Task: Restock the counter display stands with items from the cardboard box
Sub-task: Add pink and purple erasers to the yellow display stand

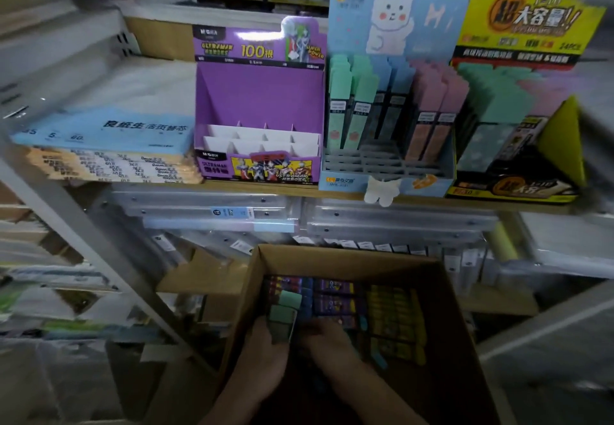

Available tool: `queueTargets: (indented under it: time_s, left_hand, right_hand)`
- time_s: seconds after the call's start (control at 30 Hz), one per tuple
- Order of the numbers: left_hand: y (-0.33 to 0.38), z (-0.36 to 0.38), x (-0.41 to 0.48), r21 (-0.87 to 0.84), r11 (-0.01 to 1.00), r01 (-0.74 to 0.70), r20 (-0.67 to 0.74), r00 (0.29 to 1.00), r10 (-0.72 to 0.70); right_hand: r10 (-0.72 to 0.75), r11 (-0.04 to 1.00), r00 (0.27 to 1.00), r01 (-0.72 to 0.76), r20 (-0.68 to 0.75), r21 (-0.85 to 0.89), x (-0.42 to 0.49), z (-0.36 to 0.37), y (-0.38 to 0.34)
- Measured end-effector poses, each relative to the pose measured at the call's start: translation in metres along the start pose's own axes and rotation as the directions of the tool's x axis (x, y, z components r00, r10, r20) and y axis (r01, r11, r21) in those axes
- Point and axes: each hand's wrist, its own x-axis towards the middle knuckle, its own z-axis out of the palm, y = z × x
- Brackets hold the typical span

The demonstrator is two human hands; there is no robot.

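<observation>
At nine o'clock we see a stack of paper refill packs point(106, 145), a blue-covered one on top, lying on the wooden shelf point(332, 195). Below that shelf, toward the centre, clear plastic folders point(398, 222) lie side by side. A grey metal rack post point(83, 235) slants across at eight o'clock.

Shelf point(332, 194), 3 display stands point(259, 106), paper pads point(109, 145)

Three display stands point(259, 119) on the shelf, one cardboard box point(332, 258) below, two hands point(265, 358) inside it.
</observation>
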Motion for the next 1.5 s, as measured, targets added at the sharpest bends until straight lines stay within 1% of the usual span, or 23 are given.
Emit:
queueTargets:
  time_s: [0.07,0.17,0.3,0.4,0.53,0.63,0.8,0.87,0.93,1.0,1.1,1.27,1.37,1.5]
  left_hand:
    - [0.001,0.000,-0.002,-0.001,0.999,-0.049,-0.009,0.999,0.049]
    - [-0.001,0.002,-0.001,0.028,0.994,-0.102,-0.004,0.995,0.102]
    - [-0.001,0.001,0.003,0.034,0.999,-0.025,-0.035,0.999,0.026]
    - [0.000,-0.001,0.007,0.025,0.999,0.021,-0.046,0.999,-0.020]
    - [-0.003,-0.001,0.013,0.021,0.999,0.041,-0.055,0.998,-0.040]
    - [-0.003,0.000,0.014,-0.025,1.000,0.017,-0.059,0.998,-0.019]
    - [0.007,-0.003,0.007,-0.159,0.983,-0.089,-0.140,0.988,0.066]
    - [0.015,-0.004,0.003,-0.230,0.964,-0.131,-0.131,0.986,0.103]
    - [0.024,-0.004,-0.001,-0.236,0.956,-0.177,-0.119,0.981,0.153]
    - [0.032,-0.004,-0.008,-0.248,0.942,-0.226,-0.125,0.972,0.201]
    - [0.046,-0.001,-0.020,-0.300,0.905,-0.301,-0.140,0.953,0.270]
    - [0.081,0.012,-0.041,-0.377,0.841,-0.388,-0.090,0.919,0.384]
    - [0.107,0.018,-0.054,-0.384,0.784,-0.487,-0.142,0.871,0.471]
    - [0.143,0.021,-0.072,-0.453,0.697,-0.556,-0.196,0.824,0.531]
  right_hand:
    - [0.010,1.000,1.000,-0.009,-0.013,0.027,0.003,0.005,0.002]
    - [0.030,1.000,0.999,-0.030,-0.030,0.001,0.007,0.009,0.003]
    - [0.043,0.998,0.998,-0.045,-0.056,-0.042,0.009,0.011,0.006]
    - [0.045,0.998,0.996,-0.047,-0.072,-0.029,0.012,0.012,0.006]
    - [0.048,0.998,0.996,-0.052,-0.078,-0.047,0.011,0.009,0.002]
    - [0.014,0.997,0.998,-0.018,-0.066,-0.071,0.009,0.002,0.000]
    - [0.007,0.994,1.000,-0.005,-0.020,0.107,-0.001,-0.014,-0.007]
    - [-0.039,0.984,0.999,0.038,0.001,0.176,-0.008,-0.023,-0.009]
    - [-0.122,0.965,0.992,0.115,0.013,0.235,-0.017,-0.033,-0.012]
    - [-0.195,0.949,0.981,0.193,-0.017,0.250,-0.027,-0.045,-0.014]
    - [-0.275,0.931,0.959,0.284,-0.070,0.229,-0.045,-0.066,-0.021]
    - [-0.416,0.888,0.892,0.441,-0.178,0.134,-0.080,-0.108,-0.041]
    - [-0.520,0.837,0.831,0.542,-0.199,0.077,-0.101,-0.141,-0.054]
    - [-0.599,0.780,0.771,0.623,-0.213,0.060,-0.130,-0.189,-0.076]
